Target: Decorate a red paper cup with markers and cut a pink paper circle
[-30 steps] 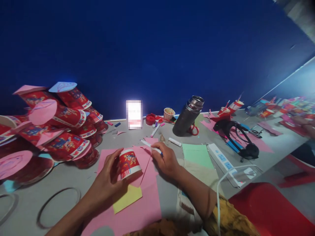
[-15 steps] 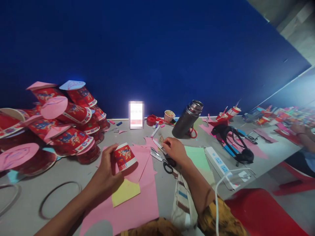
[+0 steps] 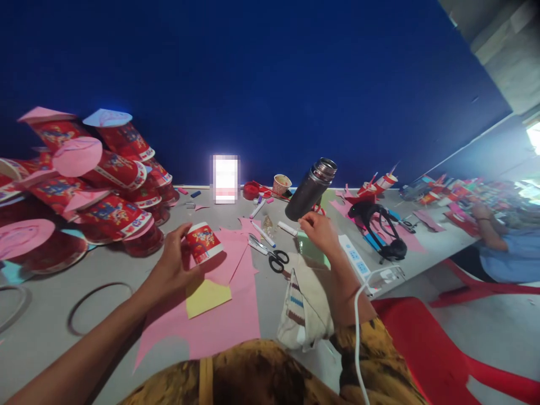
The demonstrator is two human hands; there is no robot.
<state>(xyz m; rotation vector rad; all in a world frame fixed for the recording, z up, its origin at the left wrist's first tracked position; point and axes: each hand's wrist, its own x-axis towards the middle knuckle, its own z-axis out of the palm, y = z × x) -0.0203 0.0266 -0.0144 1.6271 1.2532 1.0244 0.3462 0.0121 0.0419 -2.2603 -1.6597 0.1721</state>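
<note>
My left hand (image 3: 176,261) is wrapped around a small red paper cup (image 3: 204,243), with a printed figure and a white rim, tilted above pink paper (image 3: 228,332). A yellow paper piece (image 3: 208,298) lies below that hand. My right hand (image 3: 321,232) has its fingers curled together over the green sheet, close to the end of a white marker-like stick (image 3: 287,228); whether anything is between the fingertips is hidden. Scissors with black handles (image 3: 272,257) lie between my hands, beside a white pen with a blue end (image 3: 264,233).
Red paper cups (image 3: 118,219) with paper tops are piled at the left. A dark thermos (image 3: 310,191) stands behind my right hand. A patterned cloth (image 3: 306,306), a power strip (image 3: 356,259) with a white cable, and a black headset-like strap (image 3: 379,230) are at the right. Another person's arm (image 3: 491,228) shows farther right.
My right hand has moved right, from beside the scissors to the white stick over the green sheet. My left hand still holds the cup. The view has shifted slightly.
</note>
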